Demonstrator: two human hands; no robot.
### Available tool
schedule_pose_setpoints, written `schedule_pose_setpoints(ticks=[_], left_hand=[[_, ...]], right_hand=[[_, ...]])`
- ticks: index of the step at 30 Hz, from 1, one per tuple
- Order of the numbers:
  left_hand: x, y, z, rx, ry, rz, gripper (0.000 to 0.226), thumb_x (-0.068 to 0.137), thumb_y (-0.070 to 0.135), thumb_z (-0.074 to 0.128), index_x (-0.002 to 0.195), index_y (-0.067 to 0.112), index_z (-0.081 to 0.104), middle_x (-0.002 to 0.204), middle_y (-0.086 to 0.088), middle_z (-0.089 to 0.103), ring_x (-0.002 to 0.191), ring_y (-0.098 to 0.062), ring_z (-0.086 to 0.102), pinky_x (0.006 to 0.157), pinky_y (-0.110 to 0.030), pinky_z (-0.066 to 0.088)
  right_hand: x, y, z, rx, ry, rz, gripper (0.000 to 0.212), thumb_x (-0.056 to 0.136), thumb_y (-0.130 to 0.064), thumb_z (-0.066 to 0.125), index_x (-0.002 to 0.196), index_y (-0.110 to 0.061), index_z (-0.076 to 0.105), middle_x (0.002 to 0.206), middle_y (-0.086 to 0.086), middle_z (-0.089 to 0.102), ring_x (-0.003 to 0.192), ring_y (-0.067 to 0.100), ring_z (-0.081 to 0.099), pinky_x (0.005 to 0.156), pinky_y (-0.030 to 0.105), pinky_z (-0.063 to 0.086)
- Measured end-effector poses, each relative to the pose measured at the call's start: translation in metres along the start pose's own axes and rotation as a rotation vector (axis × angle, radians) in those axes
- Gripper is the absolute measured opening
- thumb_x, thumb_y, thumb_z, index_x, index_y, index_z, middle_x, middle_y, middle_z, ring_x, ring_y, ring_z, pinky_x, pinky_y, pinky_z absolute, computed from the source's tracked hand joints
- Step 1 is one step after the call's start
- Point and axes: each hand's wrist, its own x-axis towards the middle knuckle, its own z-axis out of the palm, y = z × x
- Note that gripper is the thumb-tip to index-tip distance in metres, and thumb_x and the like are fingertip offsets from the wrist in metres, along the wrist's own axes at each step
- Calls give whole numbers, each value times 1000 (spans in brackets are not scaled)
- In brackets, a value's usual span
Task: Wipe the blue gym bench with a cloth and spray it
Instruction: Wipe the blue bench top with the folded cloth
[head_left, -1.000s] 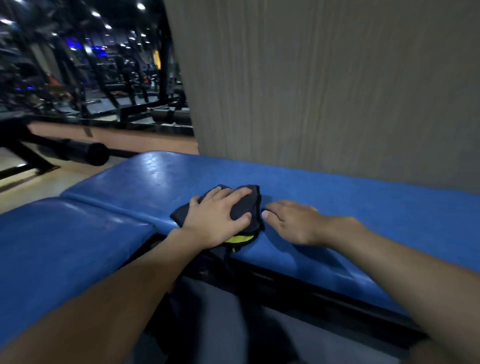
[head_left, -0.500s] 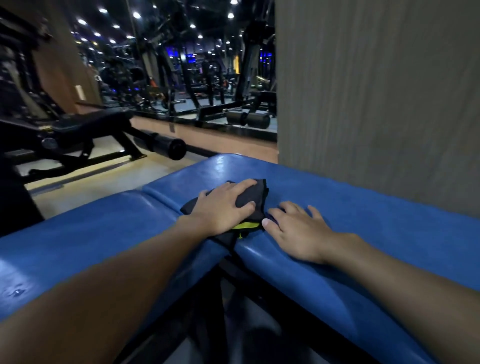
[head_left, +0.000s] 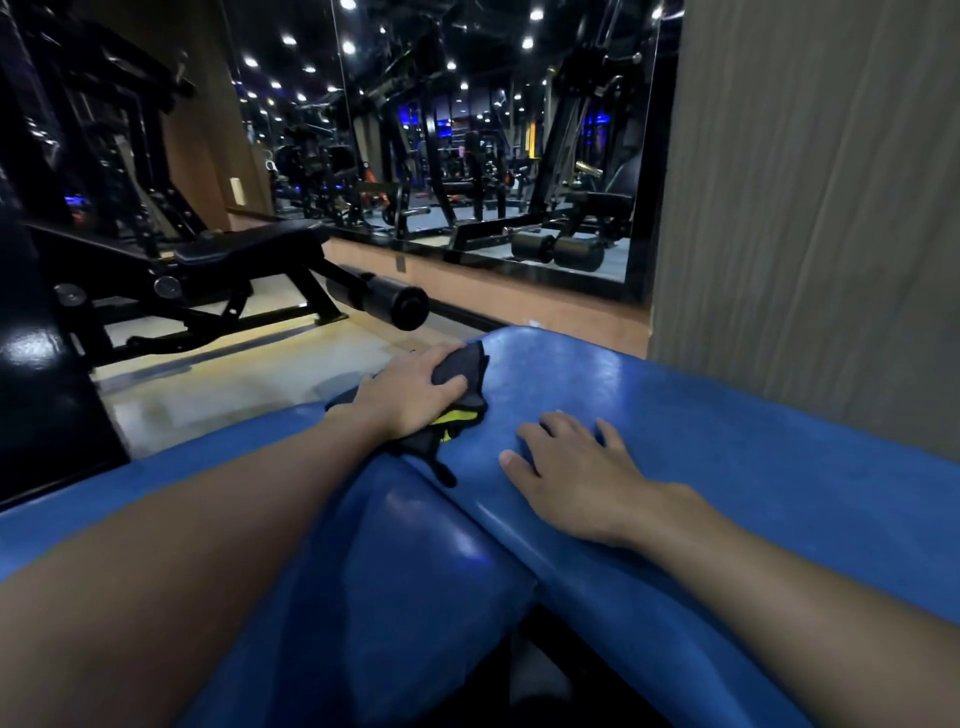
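Note:
The blue gym bench (head_left: 753, 467) spans the lower view in two padded sections with a gap between them. A dark cloth (head_left: 465, 371) with a yellow patch lies at the far left edge of the right-hand pad. My left hand (head_left: 410, 392) lies flat over the cloth, its fingers spread across it and pressing it down. My right hand (head_left: 576, 470) rests palm down on the same pad just right of the cloth, holding nothing. No spray bottle is in view.
A grey wall panel (head_left: 810, 208) stands right behind the bench. A black adjustable bench (head_left: 218, 260) with a foam roller (head_left: 384, 299) stands on the floor to the left. A wall mirror (head_left: 467, 156) reflects gym machines.
My left hand has slid the cloth further along the pad toward its far left edge. My right hand stays flat on the pad, now further from the cloth. The view has turned left.

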Motion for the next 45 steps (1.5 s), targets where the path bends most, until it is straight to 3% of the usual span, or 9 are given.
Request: schedule_pose_setpoints(ticks=[3,8,15,19,23,26,31,38,45], left_hand=[[15,-13,-1,-16,43,-24,56,92,54,47,147,49,34,146,5,51,130,-25,48,92,-38,35],[7,3,5,181,-42,-9,60,83,66,33,142,54,30,150,7,43,139,-26,36,109,-61,30],[-39,5,-18,114,-136,167,53,102,55,31,152,51,16,158,15,31,152,-14,17,116,-65,10],[-50,-59,-55,140,-87,7,59,93,48,43,150,37,33,150,1,44,139,-24,41,114,-48,30],[-70,-93,-69,143,-331,-74,87,72,80,46,147,38,38,147,6,50,133,-18,50,113,-39,37],[-72,-94,-73,14,-344,-54,93,58,86,55,138,41,47,131,16,61,119,-8,59,108,-36,44],[-71,-97,-67,83,-325,-89,115,50,97,51,145,36,36,141,11,54,127,-15,53,109,-41,41],[-75,-87,-70,165,-307,-105,112,75,80,59,158,19,15,160,2,33,143,-19,37,114,-37,33],[-72,-93,-71,77,-319,-75,98,63,86,65,143,39,34,138,12,54,123,-14,54,108,-38,41]], right_hand=[[4,-1,6,18,12,-4,44,101,-53,25,130,-24,41,142,2,36,140,17,24,119,51,6],[2,-2,7,34,36,5,45,101,-53,26,134,-26,41,146,-1,34,144,16,20,121,48,4],[22,-13,-20,176,333,54,37,102,-39,39,131,-19,50,136,6,51,128,27,45,105,40,36],[56,-60,-28,215,378,-220,41,97,-34,51,133,-16,53,137,3,56,129,24,46,108,41,34],[92,-92,-15,6,128,-174,57,92,-61,46,143,-35,43,153,-6,39,145,26,25,116,55,16],[112,-95,-3,-142,-46,-71,66,82,-79,37,142,-50,36,156,-8,32,141,33,30,107,64,24],[147,-114,5,-154,43,-59,63,78,-77,45,132,-45,47,141,1,45,128,36,43,96,62,30],[183,-137,-1,-181,-167,-23,58,81,-73,48,131,-45,50,142,-2,45,132,38,38,99,69,27],[139,-96,-4,-203,-198,-130,70,85,-62,51,148,-45,26,158,-3,23,141,34,33,105,60,36]])
